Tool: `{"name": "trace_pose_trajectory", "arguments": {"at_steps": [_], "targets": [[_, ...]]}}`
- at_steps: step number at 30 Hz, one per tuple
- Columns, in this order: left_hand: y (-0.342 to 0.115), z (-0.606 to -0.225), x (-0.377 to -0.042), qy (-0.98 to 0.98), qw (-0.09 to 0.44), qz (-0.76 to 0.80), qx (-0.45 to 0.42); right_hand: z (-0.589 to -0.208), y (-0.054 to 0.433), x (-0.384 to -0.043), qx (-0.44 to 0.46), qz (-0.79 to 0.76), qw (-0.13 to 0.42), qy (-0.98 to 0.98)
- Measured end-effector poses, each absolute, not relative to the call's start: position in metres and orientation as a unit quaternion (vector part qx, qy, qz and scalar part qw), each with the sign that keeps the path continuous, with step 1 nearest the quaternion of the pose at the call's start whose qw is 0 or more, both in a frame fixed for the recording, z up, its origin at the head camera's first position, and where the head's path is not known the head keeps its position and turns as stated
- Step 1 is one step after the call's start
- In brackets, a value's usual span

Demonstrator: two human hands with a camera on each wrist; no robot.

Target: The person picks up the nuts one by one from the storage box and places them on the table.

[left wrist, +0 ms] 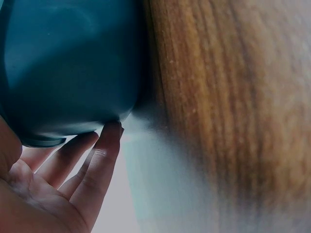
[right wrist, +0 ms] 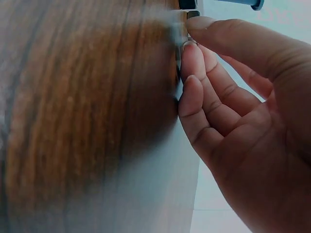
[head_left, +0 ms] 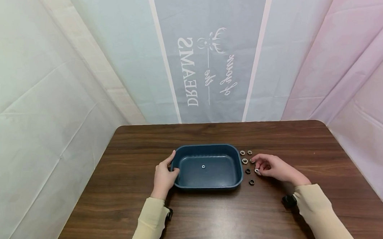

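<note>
My left hand (head_left: 165, 176) grips the left end of a dark blue plastic tray (head_left: 207, 188), thumb over the rim and fingers along the outer wall. In the left wrist view, its fingertips (left wrist: 112, 127) press the tray's outside near the base. A small silver nut (head_left: 203, 166) lies on the tray floor. Right of the tray, my right hand (head_left: 275, 168) bends low over the table, holding a silver nut (head_left: 256, 170) at the thumb tip. Its index fingertip is right at another nut (head_left: 252, 161). In the right wrist view, the thumb (right wrist: 201, 23) partly hides the small metal pieces.
Beside the tray's right end lie several more nuts: pale metal ones (head_left: 245, 161) towards the back and dark ones (head_left: 251, 182) nearer the front. All stand on a brown wooden table (head_left: 212, 218). A printed cloth (head_left: 209, 80) hangs behind it, with pale cloth at both sides.
</note>
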State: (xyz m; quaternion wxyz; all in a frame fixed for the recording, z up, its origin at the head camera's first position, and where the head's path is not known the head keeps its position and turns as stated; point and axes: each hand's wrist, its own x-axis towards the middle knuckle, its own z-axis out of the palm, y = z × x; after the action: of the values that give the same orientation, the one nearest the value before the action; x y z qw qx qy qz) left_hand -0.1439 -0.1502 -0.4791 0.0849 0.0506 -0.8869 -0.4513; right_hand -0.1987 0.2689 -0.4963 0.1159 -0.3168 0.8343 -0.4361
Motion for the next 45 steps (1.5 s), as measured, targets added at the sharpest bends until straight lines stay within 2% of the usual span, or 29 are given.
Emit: {"name": "trace_pose_trajectory", "arguments": {"at_steps": [7,16,28,34,45], "targets": [[-0.15,-0.478,-0.144,-0.888,0.088,-0.449,0.052,-0.499,0.267,-0.2,-0.322,-0.417,0.089,0.845],[-0.151,-0.479,-0.145,-0.888,0.086,-0.448,0.052,-0.496,0.264,-0.198,-0.286,-0.406,0.11,0.861],[-0.152,-0.478,-0.146,-0.885,0.084,-0.456,0.048,-0.496,0.263,-0.198,-0.274,-0.391,0.103,0.872],[-0.151,-0.477,-0.148,-0.883,0.081,-0.46,0.048,-0.491,0.265,-0.196,-0.273,-0.403,0.103,0.867],[-0.151,-0.478,-0.148,-0.885,0.083,-0.455,0.051,-0.466,0.26,-0.193,-0.277,-0.433,0.067,0.855]]}}
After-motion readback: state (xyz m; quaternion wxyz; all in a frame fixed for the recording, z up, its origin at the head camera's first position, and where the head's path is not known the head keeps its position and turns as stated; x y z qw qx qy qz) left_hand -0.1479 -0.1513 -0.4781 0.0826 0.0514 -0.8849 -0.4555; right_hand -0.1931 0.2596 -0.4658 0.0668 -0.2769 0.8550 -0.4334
